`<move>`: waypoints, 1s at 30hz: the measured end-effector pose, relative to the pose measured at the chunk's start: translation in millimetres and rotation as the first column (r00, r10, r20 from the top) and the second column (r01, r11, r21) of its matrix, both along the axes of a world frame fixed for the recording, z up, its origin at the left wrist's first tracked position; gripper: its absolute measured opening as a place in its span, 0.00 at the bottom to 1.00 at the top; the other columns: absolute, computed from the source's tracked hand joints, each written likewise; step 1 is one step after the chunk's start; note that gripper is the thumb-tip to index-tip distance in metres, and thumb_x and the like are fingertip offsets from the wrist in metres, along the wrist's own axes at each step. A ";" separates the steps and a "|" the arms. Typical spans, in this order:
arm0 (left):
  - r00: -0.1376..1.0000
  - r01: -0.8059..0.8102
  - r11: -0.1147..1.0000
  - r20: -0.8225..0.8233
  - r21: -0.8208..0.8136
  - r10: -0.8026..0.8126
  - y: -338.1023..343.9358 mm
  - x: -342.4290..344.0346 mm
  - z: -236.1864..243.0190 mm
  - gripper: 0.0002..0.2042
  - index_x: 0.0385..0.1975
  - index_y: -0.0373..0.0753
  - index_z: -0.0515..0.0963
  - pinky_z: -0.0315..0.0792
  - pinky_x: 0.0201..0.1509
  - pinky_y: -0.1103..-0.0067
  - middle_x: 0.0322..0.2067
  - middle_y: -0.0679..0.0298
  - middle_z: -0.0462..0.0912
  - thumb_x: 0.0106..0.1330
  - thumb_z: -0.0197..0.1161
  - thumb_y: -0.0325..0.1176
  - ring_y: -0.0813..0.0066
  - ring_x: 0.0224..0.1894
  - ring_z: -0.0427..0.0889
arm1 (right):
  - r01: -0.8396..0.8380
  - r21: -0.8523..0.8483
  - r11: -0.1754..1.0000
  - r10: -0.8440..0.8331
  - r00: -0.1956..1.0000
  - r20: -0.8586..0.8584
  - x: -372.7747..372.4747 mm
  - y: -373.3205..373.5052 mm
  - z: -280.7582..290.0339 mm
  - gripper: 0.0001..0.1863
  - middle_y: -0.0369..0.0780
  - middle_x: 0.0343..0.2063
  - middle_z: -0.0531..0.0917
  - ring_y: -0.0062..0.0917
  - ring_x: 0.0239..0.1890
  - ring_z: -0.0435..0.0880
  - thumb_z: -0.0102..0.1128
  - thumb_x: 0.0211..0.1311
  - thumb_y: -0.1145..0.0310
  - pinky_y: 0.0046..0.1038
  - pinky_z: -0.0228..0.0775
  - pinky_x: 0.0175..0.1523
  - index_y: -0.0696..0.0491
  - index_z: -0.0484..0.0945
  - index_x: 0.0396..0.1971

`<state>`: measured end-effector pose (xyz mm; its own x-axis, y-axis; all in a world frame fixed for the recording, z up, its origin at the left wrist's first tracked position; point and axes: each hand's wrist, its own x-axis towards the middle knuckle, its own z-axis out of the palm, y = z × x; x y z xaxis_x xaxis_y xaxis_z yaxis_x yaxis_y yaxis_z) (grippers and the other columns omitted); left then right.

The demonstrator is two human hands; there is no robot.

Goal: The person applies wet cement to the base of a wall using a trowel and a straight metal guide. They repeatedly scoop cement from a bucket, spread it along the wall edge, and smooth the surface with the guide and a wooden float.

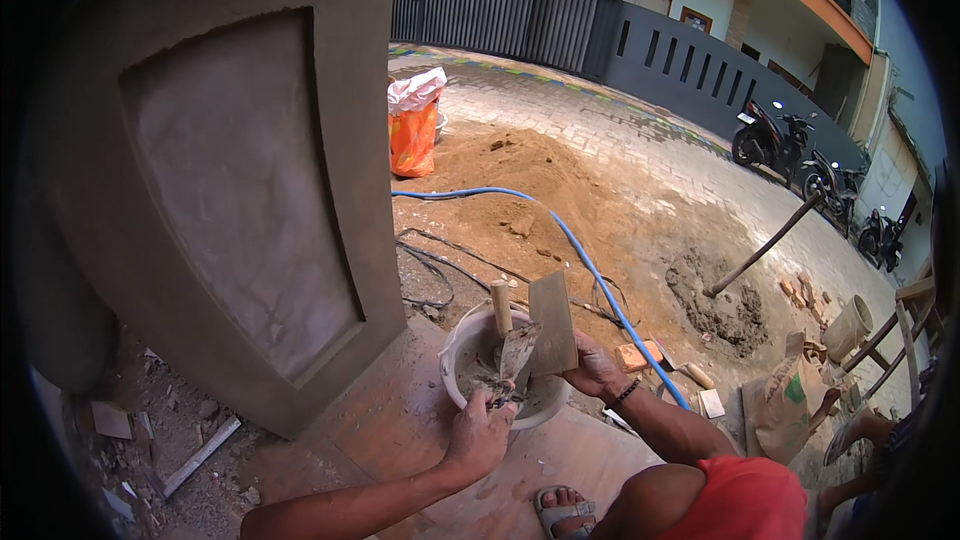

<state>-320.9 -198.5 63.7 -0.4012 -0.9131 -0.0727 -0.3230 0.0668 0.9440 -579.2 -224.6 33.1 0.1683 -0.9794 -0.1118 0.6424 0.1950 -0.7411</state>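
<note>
My left hand point(480, 437) is closed around the lower end of a small mortar-smeared trowel point(517, 350), its blade pointing up over a pale bucket point(448, 372). Held upright in my right hand point(598, 370) is a flat grey rectangular plate point(552, 322), gripped at its lower right edge. The trowel blade is close beside the plate; whether they touch I cannot tell. A wooden handle point(501, 308) sticks up out of the bucket, its lower end hidden. Grey mortar coats the bucket's inside.
A plastered pillar point(365, 240) with a recessed panel rises at left. Behind the bucket a blue hose point(575, 240) crosses a sand heap point(520, 165). Wet mortar point(715, 305) with a long handle, a paper bag point(785, 405) and a brick point(637, 356) lie to the right.
</note>
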 end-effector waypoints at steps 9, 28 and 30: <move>0.999 -0.028 0.991 -0.034 -0.134 0.023 -3.5 -15.2 -8.2 0.16 0.42 0.30 0.69 0.72 0.41 0.65 0.31 0.46 0.79 0.66 0.57 0.38 0.53 0.36 0.81 | -0.118 0.032 0.992 0.117 0.992 0.049 25.2 1.5 -14.7 0.30 0.37 0.58 0.72 0.26 0.57 0.74 0.57 0.64 0.62 0.35 0.66 0.61 0.48 0.59 0.65; 0.881 0.075 0.988 0.473 -0.132 -0.004 -32.4 27.4 15.7 0.19 0.48 0.31 0.67 0.71 0.46 0.57 0.39 0.44 0.78 0.60 0.60 0.33 0.45 0.43 0.79 | 0.010 -0.566 0.825 -0.552 -0.201 -0.809 7.5 8.7 58.8 0.27 0.49 0.43 0.80 0.38 0.42 0.80 0.63 0.49 0.69 0.34 0.71 0.51 0.59 0.72 0.51; 0.851 0.123 0.987 0.523 -0.107 -0.049 -32.8 26.7 17.9 0.19 0.48 0.30 0.67 0.71 0.46 0.57 0.40 0.44 0.78 0.60 0.60 0.33 0.44 0.43 0.79 | -0.129 -0.501 0.856 -0.516 -0.262 -0.815 30.4 11.5 64.9 0.27 0.49 0.38 0.77 0.42 0.41 0.78 0.63 0.47 0.68 0.37 0.71 0.48 0.56 0.72 0.51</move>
<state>-294.2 -231.2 81.6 -0.4168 -0.8923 -0.1734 -0.7488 0.2289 0.6220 -548.9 -213.1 98.0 -0.0251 -0.9223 0.3856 -0.9021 -0.1453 -0.4063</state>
